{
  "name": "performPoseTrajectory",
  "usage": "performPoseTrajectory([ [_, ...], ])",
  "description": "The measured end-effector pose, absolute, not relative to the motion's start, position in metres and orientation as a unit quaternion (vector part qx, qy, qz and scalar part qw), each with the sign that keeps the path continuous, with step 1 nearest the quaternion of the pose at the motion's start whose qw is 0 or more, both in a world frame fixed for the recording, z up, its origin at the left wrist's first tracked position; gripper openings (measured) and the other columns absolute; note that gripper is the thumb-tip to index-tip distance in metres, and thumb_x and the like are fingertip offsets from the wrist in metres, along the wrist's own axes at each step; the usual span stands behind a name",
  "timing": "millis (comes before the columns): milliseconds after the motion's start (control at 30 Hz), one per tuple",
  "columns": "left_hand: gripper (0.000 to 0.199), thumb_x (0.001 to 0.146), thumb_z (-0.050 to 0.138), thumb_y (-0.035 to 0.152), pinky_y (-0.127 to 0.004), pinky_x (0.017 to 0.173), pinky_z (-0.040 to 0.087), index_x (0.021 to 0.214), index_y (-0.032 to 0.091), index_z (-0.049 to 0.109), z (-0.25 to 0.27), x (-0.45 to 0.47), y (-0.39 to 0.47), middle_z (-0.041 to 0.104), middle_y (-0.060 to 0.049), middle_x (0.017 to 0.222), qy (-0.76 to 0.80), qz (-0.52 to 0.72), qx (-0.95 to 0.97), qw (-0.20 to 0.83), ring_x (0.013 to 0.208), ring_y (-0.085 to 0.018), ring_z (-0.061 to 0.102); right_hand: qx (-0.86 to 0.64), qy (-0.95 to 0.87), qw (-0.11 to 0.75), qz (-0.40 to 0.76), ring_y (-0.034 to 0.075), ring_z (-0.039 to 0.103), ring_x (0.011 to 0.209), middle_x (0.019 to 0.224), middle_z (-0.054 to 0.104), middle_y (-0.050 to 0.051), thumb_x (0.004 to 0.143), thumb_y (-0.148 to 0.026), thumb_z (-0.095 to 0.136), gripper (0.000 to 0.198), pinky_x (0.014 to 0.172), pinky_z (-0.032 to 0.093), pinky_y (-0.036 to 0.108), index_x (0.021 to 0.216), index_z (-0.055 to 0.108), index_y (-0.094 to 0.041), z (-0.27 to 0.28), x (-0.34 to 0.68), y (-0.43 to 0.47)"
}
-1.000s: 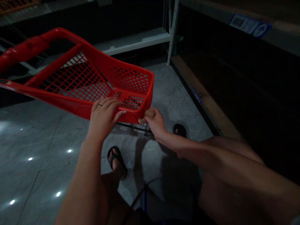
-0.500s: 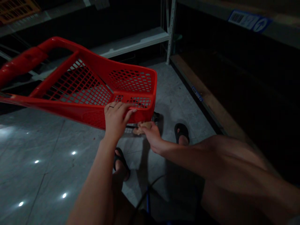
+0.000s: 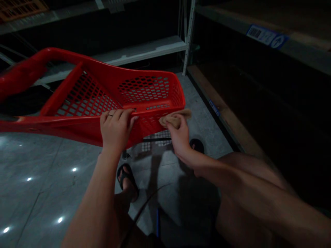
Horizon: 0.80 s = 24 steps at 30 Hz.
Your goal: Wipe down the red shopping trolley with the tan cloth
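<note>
A red plastic shopping cart point(image 3: 152, 73) with lattice sides stands in front of me, its handle toward the left. My left hand point(image 3: 115, 129) is closed over the near top rim, fingers hooked inside and a dark ring on one of them. Bunched in my right hand point(image 3: 180, 136) is a tan cloth point(image 3: 173, 121), pinched between thumb and fingers. The cloth lies against the outer side of the cart near its right-hand corner, just below the rim. Part of the cloth is hidden by my fingers.
A shelf rack with a wooden-edged lower board point(image 3: 227, 119) runs along the right, bearing a blue-white label point(image 3: 266, 36). A metal shelf point(image 3: 144, 51) stands behind the cart. An orange crate point(image 3: 20, 9) sits upper left. My sandalled foot point(image 3: 128, 179) is on the grey tiles.
The cart has turned, its narrow end swinging right. My right hand has raised the cloth from below the cart's lower edge to near the rim. My left hand still grips the rim.
</note>
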<state>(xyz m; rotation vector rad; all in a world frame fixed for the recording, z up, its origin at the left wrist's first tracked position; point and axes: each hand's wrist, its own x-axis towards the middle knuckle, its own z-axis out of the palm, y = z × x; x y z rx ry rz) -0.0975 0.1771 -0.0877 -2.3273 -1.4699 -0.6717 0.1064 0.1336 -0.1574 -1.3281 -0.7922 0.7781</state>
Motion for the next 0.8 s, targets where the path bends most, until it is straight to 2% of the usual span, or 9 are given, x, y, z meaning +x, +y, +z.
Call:
performPoseTrajectory([
  [67, 0.032, 0.102, 0.047, 0.042, -0.048, 0.097, 0.037, 0.117, 0.025, 0.069, -0.089, -0.093, 0.176, 0.074, -0.011, 0.106, -0.512, -0.234, -0.812, 0.157, 0.103, -0.031, 0.062, -0.595, -0.266, 0.639, 0.408, 0.020, 0.062, 0.102, 0.099, 0.067, 0.001, 0.063, -0.021, 0.068, 0.025, 0.104, 0.047, 0.041, 0.087, 0.060, -0.023, -0.178, 0.088, 0.138],
  [133, 0.031, 0.103, 0.045, 0.040, -0.046, 0.093, 0.036, 0.115, 0.025, 0.069, -0.089, -0.088, 0.173, 0.074, -0.010, 0.102, -0.500, -0.235, -0.816, 0.168, 0.099, -0.030, 0.062, -0.585, -0.186, 0.623, 0.485, 0.019, 0.065, 0.089, 0.086, 0.068, -0.002, 0.059, -0.017, 0.066, 0.024, 0.094, 0.054, 0.041, 0.081, 0.057, -0.023, -0.193, 0.071, 0.145],
  [233, 0.031, 0.104, 0.043, 0.039, -0.044, 0.089, 0.035, 0.114, 0.025, 0.069, -0.089, -0.084, 0.170, 0.075, -0.009, 0.099, -0.483, -0.244, -0.818, 0.192, 0.095, -0.029, 0.062, -0.554, -0.112, 0.625, 0.539, 0.018, 0.067, 0.069, 0.072, 0.067, -0.004, 0.061, -0.017, 0.063, 0.021, 0.071, 0.059, 0.038, 0.079, 0.054, -0.024, -0.194, 0.062, 0.156],
  [300, 0.032, 0.104, 0.042, 0.039, -0.045, 0.089, 0.035, 0.116, 0.025, 0.069, -0.089, -0.082, 0.167, 0.075, -0.009, 0.100, -0.480, -0.250, -0.818, 0.194, 0.095, -0.029, 0.062, -0.530, -0.092, 0.637, 0.551, 0.018, 0.068, 0.064, 0.069, 0.068, -0.002, 0.064, -0.019, 0.062, 0.015, 0.065, 0.060, 0.035, 0.077, 0.055, -0.023, -0.182, 0.071, 0.159],
  [400, 0.033, 0.104, 0.042, 0.039, -0.045, 0.089, 0.036, 0.117, 0.026, 0.069, -0.091, -0.077, 0.165, 0.075, -0.010, 0.100, -0.490, -0.250, -0.816, 0.177, 0.097, -0.029, 0.062, -0.481, -0.135, 0.691, 0.523, 0.017, 0.069, 0.069, 0.075, 0.071, 0.001, 0.068, -0.025, 0.065, 0.013, 0.069, 0.060, 0.033, 0.079, 0.059, -0.022, -0.152, 0.101, 0.160],
  [500, 0.033, 0.104, 0.043, 0.040, -0.043, 0.089, 0.035, 0.116, 0.025, 0.070, -0.093, -0.073, 0.165, 0.075, -0.009, 0.097, -0.492, -0.249, -0.811, 0.194, 0.095, -0.028, 0.063, -0.482, -0.206, 0.745, 0.412, 0.018, 0.069, 0.078, 0.087, 0.073, 0.001, 0.069, -0.030, 0.069, 0.026, 0.073, 0.059, 0.033, 0.092, 0.061, -0.022, -0.126, 0.136, 0.165],
  [733, 0.031, 0.105, 0.043, 0.036, -0.041, 0.084, 0.035, 0.121, 0.026, 0.068, -0.092, -0.073, 0.160, 0.077, -0.007, 0.099, -0.475, -0.251, -0.811, 0.233, 0.093, -0.026, 0.064, -0.596, -0.185, 0.734, 0.269, 0.015, 0.065, 0.084, 0.090, 0.066, -0.001, 0.069, -0.023, 0.056, 0.029, 0.080, 0.053, 0.029, 0.098, 0.054, -0.022, -0.131, 0.174, 0.202],
  [800, 0.031, 0.105, 0.044, 0.035, -0.041, 0.084, 0.036, 0.122, 0.025, 0.068, -0.091, -0.072, 0.159, 0.078, -0.006, 0.100, -0.478, -0.250, -0.811, 0.229, 0.093, -0.025, 0.065, -0.592, -0.239, 0.725, 0.256, 0.017, 0.064, 0.092, 0.095, 0.064, 0.001, 0.072, -0.023, 0.053, 0.028, 0.086, 0.052, 0.032, 0.100, 0.053, -0.022, -0.138, 0.166, 0.201],
])
